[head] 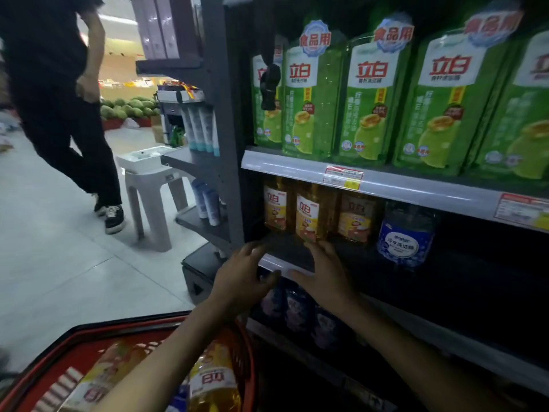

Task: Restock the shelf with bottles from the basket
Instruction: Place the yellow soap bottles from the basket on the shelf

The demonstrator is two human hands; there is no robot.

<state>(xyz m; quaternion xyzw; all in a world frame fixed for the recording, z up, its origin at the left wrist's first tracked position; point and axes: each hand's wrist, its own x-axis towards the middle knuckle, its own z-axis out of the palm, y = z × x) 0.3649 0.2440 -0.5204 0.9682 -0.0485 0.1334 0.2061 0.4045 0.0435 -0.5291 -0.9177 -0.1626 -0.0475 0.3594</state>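
bystander (59, 93): person in dark clothes far left in the aisle, well apart from my work, no bearing on the task.
basket (44, 355): red, bottom left under my forearms; I see yellow bottles (214, 379) lying in it, so stock is left to move.
stool (151, 185): grey plastic, just beside the shelving end post.
left hand (240, 278): empty, fingers spread apart, at the front lip of the middle shelf (285, 263).
right hand (323, 272): empty too, fingers loosely apart, fingertips touching the base of the front yellow bottle (307, 215).
shelf stock: three yellow bottles upright at the shelf's left end, one blue jug (405, 233) to their right, dark bare gap beyond it.
step, my guess: squaring up the placed bottle, then going for the basket.
risk: a nudge from my right hand could tip the front bottle into the two behind.
risk: bottles in the basket lie overlapped; a one-handed grab may slip.
green refill packs (371, 93): upper shelf, untouched.
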